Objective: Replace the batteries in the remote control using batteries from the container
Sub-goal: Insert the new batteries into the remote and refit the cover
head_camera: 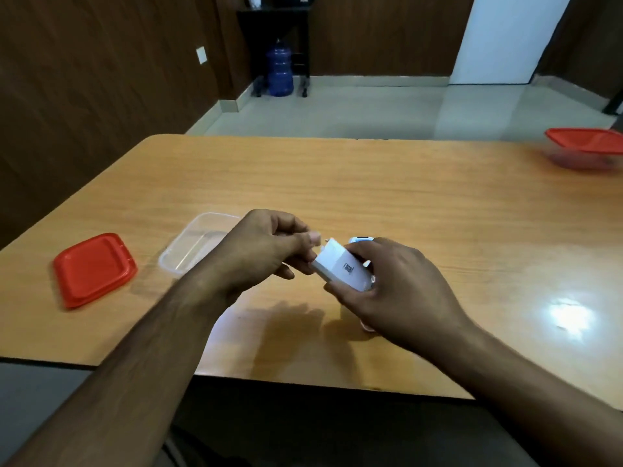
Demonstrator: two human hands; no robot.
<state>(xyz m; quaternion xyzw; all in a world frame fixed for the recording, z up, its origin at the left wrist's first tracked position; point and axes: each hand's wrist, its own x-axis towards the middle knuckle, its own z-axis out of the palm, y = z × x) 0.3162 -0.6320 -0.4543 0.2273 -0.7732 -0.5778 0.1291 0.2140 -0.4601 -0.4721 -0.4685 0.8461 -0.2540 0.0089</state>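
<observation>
Above the bench [371,183], right hand [401,281] clamped around white remote [340,269], left hand [266,251] pinching at its upper end; open clear container [188,247] looks empty, red lid [94,269] beside it; lidded container [586,148] far right, contents unclear.

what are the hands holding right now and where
The right hand grips the white remote control around its body; the left hand pinches its near end. Battery not discernible.
</observation>
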